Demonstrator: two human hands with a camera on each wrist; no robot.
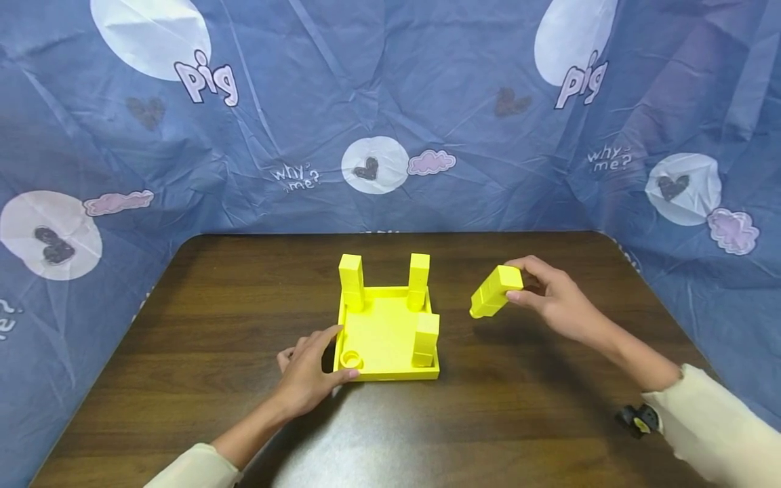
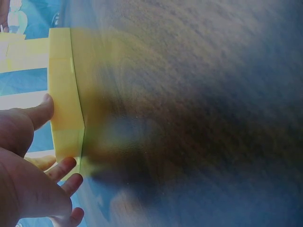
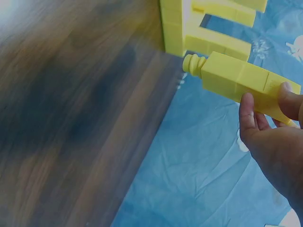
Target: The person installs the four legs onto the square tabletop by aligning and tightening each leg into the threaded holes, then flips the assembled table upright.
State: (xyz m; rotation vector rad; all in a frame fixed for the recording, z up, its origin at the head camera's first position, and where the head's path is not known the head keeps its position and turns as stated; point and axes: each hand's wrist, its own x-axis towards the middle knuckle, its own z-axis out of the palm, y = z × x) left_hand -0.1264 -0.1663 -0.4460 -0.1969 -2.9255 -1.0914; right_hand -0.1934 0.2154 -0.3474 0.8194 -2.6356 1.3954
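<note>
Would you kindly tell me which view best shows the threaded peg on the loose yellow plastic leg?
The right wrist view: the ridged peg juts clearly from the yellow plastic leg held by the right hand. The head view shows the leg whole, its peg tiny. The left wrist view misses it.

Cream long sleeves (image 1: 708, 423) on both arms, hands bare, no rings/watch visible.
</note>
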